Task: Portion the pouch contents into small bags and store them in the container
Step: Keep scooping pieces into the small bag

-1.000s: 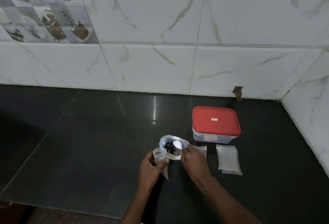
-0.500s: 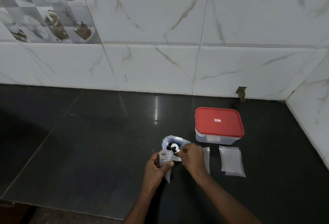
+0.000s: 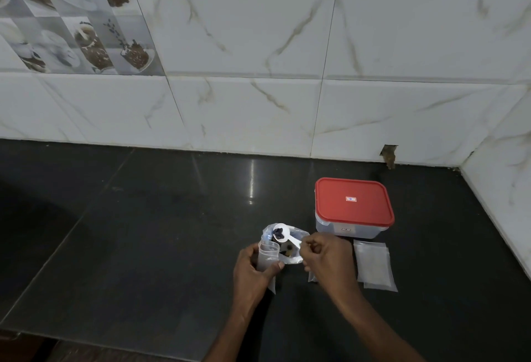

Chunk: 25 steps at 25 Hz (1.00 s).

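My left hand (image 3: pixel 253 274) grips a small clear bag (image 3: pixel 265 259), holding its mouth open and upright. Just behind it stands the clear pouch (image 3: pixel 291 258) with dark pieces inside. My right hand (image 3: pixel 327 261) pinches the handle of a white plastic spoon (image 3: pixel 283 233). The spoon's bowl carries a few dark pieces and hovers above the pouch's mouth, close to the small bag's opening. A clear container with a red lid (image 3: pixel 353 206) sits shut to the right, behind my right hand.
A short stack of empty small bags (image 3: pixel 373 268) lies flat on the black countertop (image 3: pixel 143 232) in front of the container. Another bag edge (image 3: pixel 311 277) peeks from under my right hand. White marble-tiled walls close the back and right side.
The spoon has come up out of the pouch with dark pieces in its bowl and moved left toward the small bag. My left hand keeps its hold.
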Each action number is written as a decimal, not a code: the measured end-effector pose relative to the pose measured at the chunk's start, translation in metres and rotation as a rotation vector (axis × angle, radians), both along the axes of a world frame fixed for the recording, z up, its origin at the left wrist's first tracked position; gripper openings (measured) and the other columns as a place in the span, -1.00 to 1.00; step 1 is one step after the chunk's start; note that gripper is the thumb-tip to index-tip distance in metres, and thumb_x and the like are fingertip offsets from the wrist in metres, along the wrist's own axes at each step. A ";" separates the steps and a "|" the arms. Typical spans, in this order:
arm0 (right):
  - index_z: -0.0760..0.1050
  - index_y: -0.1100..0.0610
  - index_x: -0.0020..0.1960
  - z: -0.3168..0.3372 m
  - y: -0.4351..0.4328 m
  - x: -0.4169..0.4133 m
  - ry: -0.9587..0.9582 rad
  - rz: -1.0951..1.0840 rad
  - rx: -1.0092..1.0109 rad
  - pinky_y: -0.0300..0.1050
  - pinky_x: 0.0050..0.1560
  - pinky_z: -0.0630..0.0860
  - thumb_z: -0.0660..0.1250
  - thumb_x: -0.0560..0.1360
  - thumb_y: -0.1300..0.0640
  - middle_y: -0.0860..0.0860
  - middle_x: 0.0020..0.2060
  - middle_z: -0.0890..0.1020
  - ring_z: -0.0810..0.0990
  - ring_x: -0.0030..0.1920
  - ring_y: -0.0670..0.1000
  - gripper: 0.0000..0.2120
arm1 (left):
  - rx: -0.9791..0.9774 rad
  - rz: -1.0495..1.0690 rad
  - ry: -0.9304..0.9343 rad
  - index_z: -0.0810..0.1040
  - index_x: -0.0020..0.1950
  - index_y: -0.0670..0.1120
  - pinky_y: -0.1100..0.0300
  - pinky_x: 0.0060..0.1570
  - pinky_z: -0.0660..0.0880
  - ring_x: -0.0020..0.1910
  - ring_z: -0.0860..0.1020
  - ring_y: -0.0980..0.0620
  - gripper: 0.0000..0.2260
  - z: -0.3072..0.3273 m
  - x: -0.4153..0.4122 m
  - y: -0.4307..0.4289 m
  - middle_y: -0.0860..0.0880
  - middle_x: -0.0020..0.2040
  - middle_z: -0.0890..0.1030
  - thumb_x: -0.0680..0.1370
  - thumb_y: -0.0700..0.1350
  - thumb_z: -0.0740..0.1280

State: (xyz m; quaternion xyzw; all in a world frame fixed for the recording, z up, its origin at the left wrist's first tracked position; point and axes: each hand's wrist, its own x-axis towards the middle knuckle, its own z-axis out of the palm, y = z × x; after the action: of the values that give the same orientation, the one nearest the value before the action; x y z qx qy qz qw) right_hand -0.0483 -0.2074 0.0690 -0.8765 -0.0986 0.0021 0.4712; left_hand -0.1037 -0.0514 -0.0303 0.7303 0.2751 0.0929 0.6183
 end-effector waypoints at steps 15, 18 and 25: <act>0.64 0.15 -0.07 -0.049 -0.007 -0.022 -0.532 0.137 -0.434 -0.21 -0.48 0.49 0.31 0.42 0.19 0.01 -0.25 0.60 0.58 -0.38 -0.05 -0.84 | -0.017 -0.006 -0.058 0.58 0.15 0.15 0.18 0.01 0.61 0.02 0.66 0.18 -0.48 -0.001 -0.003 -0.007 0.12 0.09 0.66 0.24 0.07 0.63; 0.63 0.13 -0.28 -0.052 -0.005 -0.007 -0.292 0.101 -0.546 -0.25 -0.56 0.40 0.58 0.18 0.29 0.00 -0.38 0.57 0.52 -0.52 -0.05 -0.81 | -0.097 -0.008 -0.062 0.61 0.17 0.09 0.13 0.05 0.61 0.04 0.69 0.14 -0.52 -0.005 -0.005 -0.001 0.08 0.07 0.71 0.29 0.06 0.61; 0.61 0.24 0.06 -0.057 0.022 0.004 -0.119 0.233 -0.747 -0.06 -0.29 0.56 0.39 0.45 0.27 0.17 -0.01 0.62 0.66 -0.24 0.13 -0.81 | -0.235 -0.168 -0.026 0.63 0.18 0.00 0.08 0.08 0.59 0.09 0.70 -0.04 -0.62 -0.004 -0.007 0.009 -0.03 0.06 0.74 0.39 -0.09 0.57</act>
State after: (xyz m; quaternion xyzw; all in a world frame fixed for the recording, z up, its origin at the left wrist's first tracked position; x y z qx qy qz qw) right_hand -0.0439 -0.1855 0.0121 -0.9692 -0.2167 0.0405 0.1101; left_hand -0.1107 -0.0420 -0.0343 0.6721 0.2138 0.0174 0.7087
